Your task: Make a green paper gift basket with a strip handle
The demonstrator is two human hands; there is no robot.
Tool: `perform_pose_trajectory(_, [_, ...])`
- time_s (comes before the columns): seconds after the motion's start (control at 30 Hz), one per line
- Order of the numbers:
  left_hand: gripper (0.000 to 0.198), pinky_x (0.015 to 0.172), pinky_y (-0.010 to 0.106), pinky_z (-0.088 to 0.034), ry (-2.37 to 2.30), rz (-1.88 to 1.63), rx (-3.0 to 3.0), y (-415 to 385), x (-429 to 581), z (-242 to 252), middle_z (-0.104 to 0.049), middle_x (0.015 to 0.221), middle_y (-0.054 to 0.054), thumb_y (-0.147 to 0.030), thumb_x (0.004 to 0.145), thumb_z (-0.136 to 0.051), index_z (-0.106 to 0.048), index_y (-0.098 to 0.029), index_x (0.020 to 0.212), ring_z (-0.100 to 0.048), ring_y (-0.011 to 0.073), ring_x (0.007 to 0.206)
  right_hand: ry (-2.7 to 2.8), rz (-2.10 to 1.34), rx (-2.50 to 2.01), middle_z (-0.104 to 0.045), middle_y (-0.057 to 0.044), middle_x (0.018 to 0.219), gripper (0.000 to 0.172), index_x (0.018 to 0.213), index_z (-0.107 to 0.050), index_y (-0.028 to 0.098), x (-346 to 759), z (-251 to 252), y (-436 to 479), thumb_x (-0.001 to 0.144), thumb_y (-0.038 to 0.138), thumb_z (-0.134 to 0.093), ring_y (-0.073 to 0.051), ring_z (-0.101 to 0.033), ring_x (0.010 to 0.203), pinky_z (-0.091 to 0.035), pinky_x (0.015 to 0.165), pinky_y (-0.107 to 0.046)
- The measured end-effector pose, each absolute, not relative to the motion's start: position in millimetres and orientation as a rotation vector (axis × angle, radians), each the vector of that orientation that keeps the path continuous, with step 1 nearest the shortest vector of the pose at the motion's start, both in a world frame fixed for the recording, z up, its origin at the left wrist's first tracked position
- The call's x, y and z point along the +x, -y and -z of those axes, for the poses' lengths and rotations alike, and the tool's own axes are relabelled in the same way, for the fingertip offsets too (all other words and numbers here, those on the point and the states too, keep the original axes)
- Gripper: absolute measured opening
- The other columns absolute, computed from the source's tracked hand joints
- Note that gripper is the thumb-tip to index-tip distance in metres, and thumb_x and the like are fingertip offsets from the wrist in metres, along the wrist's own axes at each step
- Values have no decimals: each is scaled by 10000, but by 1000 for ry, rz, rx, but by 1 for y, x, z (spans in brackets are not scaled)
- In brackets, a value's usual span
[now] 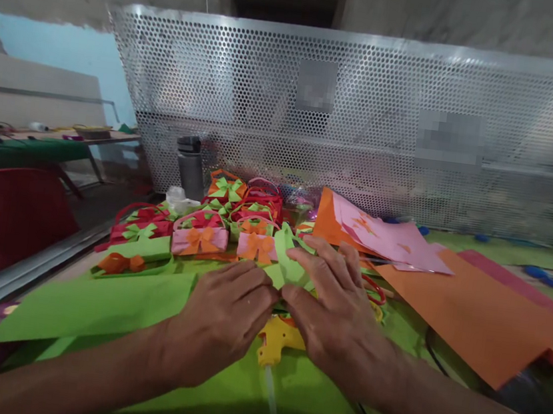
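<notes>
My left hand (223, 314) fingers bunched on green paper (290, 270), pinch unclear; right hand (339, 309) spread flat on it, glue gun (274, 341) beside.

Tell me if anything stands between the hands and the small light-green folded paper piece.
Nothing visible does: left hand and right hand both touch the light-green folded paper piece. A yellow plastic glue gun lies by the wrists, not between.
</notes>
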State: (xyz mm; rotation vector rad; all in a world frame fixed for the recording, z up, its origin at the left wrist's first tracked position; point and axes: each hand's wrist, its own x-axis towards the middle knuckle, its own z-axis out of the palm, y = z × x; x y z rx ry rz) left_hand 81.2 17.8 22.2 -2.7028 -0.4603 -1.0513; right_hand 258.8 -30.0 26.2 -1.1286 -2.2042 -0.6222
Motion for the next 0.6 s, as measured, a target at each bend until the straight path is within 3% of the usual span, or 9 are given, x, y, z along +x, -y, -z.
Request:
perform_pose_trajectory(0.17, [85,612,262,-444,540,1215,-2848,-16,84,-23,-606,715,30,-96,805,-519,-580,-137,763,-547,133,668,2254,595,-1093,-504,-123,1215,137,760,-574,165,260,-28,30,785,82,-468,-309,-267,1271,-143,1004,-571])
perform_pose_trajectory(0.4, [150,604,245,-456,1121,1543,-3095,-31,78,-41,-632,736,21,-194,857,-468,-612,-157,831,-569,127,675,2179,596,-1156,-503,-119,1222,151,716,-577,149,262,-33,30,797,85,-467,-294,-323,1235,-125,1017,-555])
perform_pose_trajectory(0.6, [107,684,244,-455,870,1438,-3162,-36,79,-32,-645,806,35,-165,811,-556,-648,-144,759,-591,124,743,2166,593,-1190,-508,-107,1222,140,725,-581,151,263,-31,29,805,95,-482,-295,-338,1225,-125,1006,-562])
